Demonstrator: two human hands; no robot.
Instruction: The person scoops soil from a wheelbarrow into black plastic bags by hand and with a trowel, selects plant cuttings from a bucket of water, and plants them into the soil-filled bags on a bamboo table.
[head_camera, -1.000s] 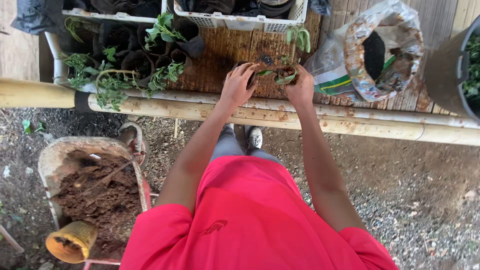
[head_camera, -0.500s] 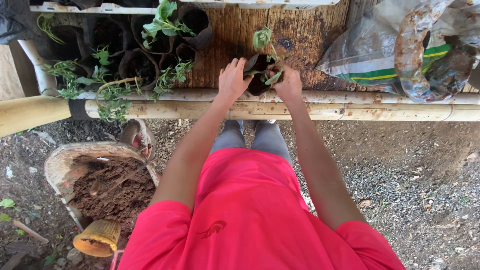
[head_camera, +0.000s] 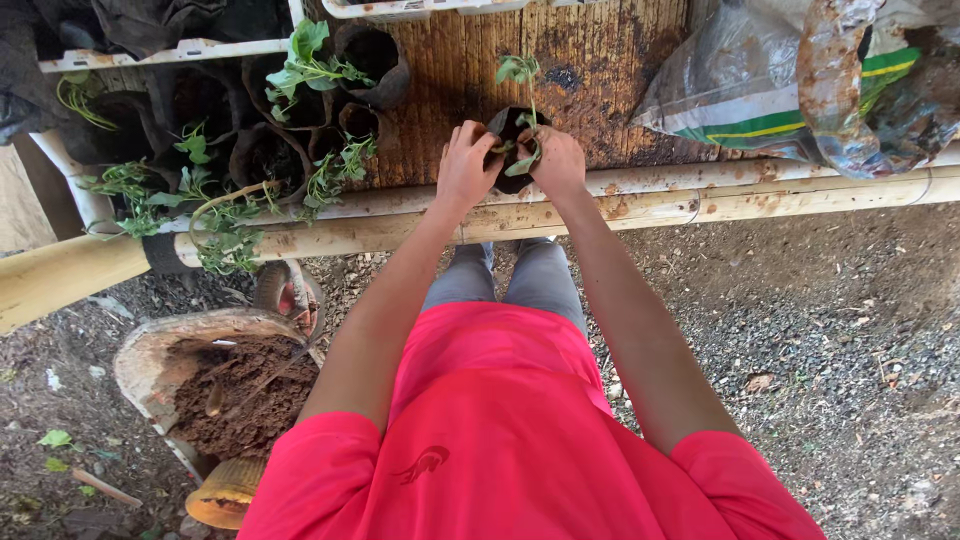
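Note:
Both my hands hold one small black nursery bag (head_camera: 509, 128) with a green seedling (head_camera: 519, 70) growing out of it, just above the front edge of a wooden bench (head_camera: 600, 60). My left hand (head_camera: 465, 165) grips the bag's left side. Pressing the right side is my right hand (head_camera: 556, 160), fingers curled around the rim. Soil inside the bag is mostly hidden by my fingers.
More black bags with seedlings (head_camera: 300, 70) crowd the bench's left part. A plastic sack (head_camera: 790, 90) lies at the right. Bamboo poles (head_camera: 700, 200) run along the bench front. A basin of brown soil (head_camera: 240, 385) and a yellow scoop (head_camera: 225, 495) sit on the gravel at lower left.
The view has shifted closer to the bench. My hands have closed tighter around the small bag and the seedling now stands upright between them.

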